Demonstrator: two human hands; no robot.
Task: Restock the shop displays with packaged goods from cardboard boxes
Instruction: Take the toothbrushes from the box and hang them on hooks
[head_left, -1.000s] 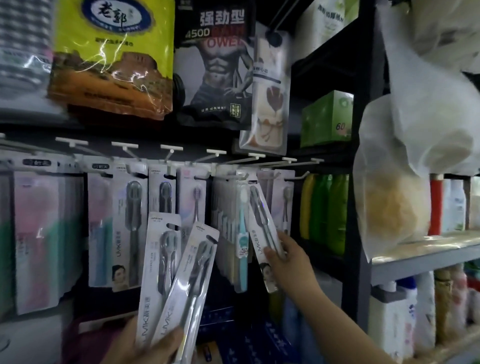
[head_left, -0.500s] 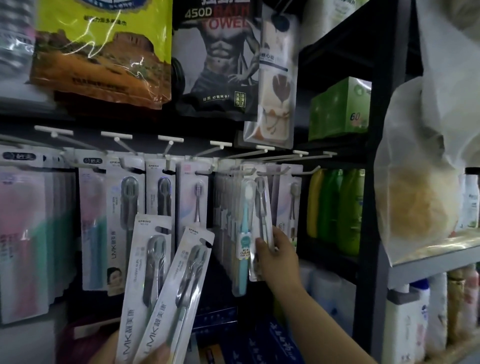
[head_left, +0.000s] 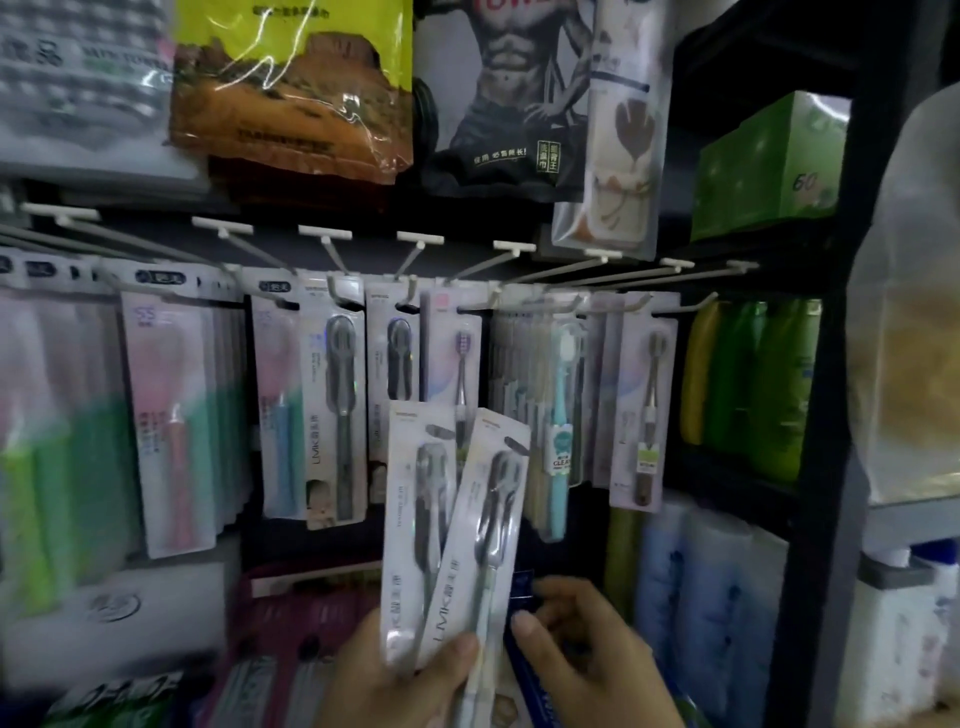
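Your left hand (head_left: 395, 675) pinches two toothbrush packs (head_left: 452, 530) below the peg hooks (head_left: 415, 249); green bottles (head_left: 753, 384) sit right. Your right hand (head_left: 582, 639), loosely curled and empty, has dropped off the hung pack (head_left: 644, 395).

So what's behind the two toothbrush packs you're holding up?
Behind the two toothbrush packs in the left hand hang more packs on hooks; a purple-bristled one peeks above. Its lower half is covered.

Left hand (head_left: 410, 680) gripping two fanned toothbrush packs (head_left: 452, 530), thumb across their lower ends. Right hand (head_left: 587, 654) just beside, fingers loosely curled, touching their right edge. Behind, toothbrush cards on white pegs (head_left: 421, 249).
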